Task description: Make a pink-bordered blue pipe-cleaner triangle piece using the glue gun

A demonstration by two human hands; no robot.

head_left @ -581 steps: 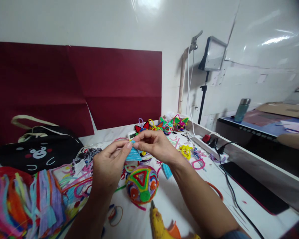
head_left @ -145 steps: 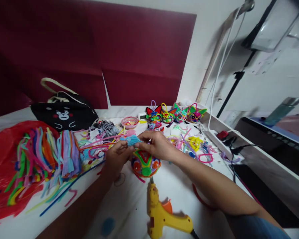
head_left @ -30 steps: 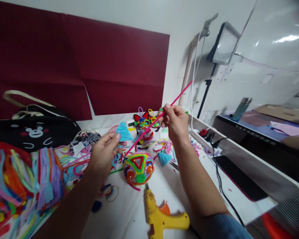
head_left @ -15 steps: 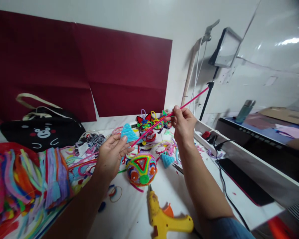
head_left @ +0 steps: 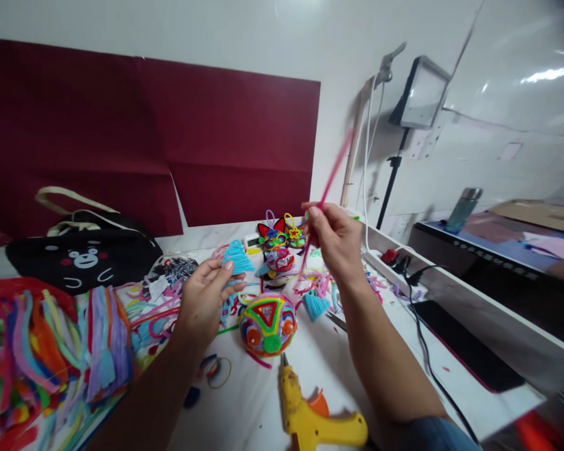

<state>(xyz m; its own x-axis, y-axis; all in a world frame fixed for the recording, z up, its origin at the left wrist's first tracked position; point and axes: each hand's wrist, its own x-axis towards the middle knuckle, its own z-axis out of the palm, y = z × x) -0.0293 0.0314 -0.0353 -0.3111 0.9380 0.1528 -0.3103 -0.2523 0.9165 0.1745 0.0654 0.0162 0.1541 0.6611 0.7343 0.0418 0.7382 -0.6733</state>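
Observation:
Between thumb and fingers, my left hand [head_left: 205, 299] pinches a light-blue triangular piece [head_left: 237, 257] that looks made of pipe cleaners laid side by side. My right hand [head_left: 334, 235] grips a pink pipe cleaner [head_left: 334, 175], smeared by motion, with one end pointing up and the other hanging below the fingers. Below and between the hands a round, many-coloured mask-like head [head_left: 269, 326] rests on the table, with orange eyes and a green nose. A second light-blue triangular piece [head_left: 316, 304] lies right of it. Nearer to me is a yellow glue gun [head_left: 310, 413], its nozzle close to the head.
Bundles of coloured pipe cleaners [head_left: 106, 338] fill the left side, before a black bag [head_left: 82, 257]. Small finished masks [head_left: 275, 235] stand at the back. On the right lie a black phone-like slab [head_left: 470, 347], a cable [head_left: 423, 357] and a raised white table edge [head_left: 498, 313].
My right hand has moved slightly left and turned the pink pipe cleaner from a slant to a steeper angle, its lower end away from the blue piece. My left hand keeps its hold.

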